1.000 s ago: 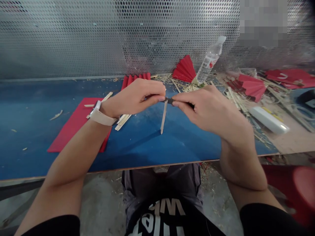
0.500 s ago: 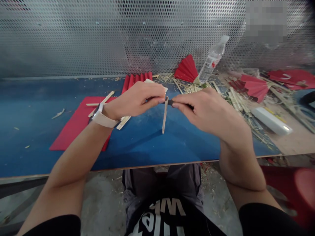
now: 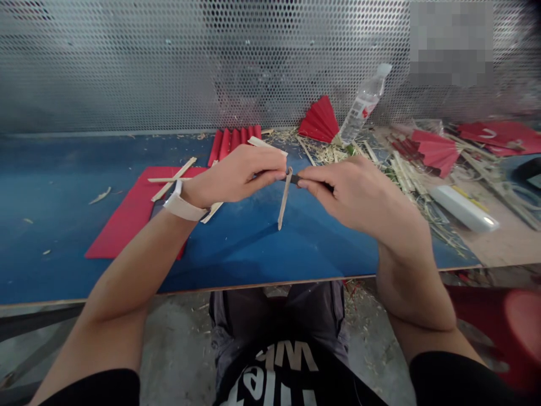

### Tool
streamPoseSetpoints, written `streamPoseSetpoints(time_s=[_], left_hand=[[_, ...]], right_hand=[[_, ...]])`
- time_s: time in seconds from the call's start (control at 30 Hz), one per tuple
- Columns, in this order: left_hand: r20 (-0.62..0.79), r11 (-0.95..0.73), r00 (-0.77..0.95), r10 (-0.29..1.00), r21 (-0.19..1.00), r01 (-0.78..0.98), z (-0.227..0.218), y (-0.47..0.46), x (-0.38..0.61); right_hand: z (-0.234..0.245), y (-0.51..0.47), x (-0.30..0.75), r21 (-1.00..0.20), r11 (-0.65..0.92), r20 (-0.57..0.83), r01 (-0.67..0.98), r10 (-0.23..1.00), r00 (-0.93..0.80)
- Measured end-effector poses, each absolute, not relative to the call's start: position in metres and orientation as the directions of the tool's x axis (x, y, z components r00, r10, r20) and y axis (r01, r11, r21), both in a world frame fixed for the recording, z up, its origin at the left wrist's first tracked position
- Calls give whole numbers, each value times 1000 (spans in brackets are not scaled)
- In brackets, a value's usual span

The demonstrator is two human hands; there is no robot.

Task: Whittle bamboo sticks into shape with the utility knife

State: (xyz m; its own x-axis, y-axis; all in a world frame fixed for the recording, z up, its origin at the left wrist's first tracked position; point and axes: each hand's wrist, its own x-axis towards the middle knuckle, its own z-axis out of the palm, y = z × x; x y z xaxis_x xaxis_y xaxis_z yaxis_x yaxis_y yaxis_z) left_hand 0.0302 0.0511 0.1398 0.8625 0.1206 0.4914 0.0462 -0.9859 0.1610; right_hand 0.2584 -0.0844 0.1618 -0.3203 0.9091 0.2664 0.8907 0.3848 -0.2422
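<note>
A narrow dark blade-like tool [image 3: 295,180] spans the gap between my two hands above the table. My right hand [image 3: 359,194] is closed around one end of it, thumb and forefinger near the middle. At its other end, my left hand [image 3: 245,175] is closed in a pinch; the fingers hide most of that end. A thin wooden strip [image 3: 283,204] stands nearly upright between the hands, touching the tool near its top. Its lower tip meets the blue table [image 3: 253,254], and the top leans a little right. A pale-strapped watch [image 3: 183,206] is on my left wrist.
Red card [image 3: 122,225] with wooden strips [image 3: 174,179] lies left. Folded red paper [image 3: 234,140] is behind my left hand. A red paper fan [image 3: 320,119] and plastic bottle [image 3: 364,104] stand by the perforated metal panel [image 3: 147,73]. Shavings and a white block [image 3: 464,208] lie right.
My hands and the dark tool have shifted very slightly to the right and down. The strip's top leans a bit further right, its lower tip staying in place.
</note>
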Motion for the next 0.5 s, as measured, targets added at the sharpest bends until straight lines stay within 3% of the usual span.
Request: streamPoseSetpoints(time_s=[0.5], left_hand=[[492, -988, 866, 91, 155, 16, 131, 52, 27]], right_hand=[[155, -82, 259, -248, 399, 238, 883, 908, -344]])
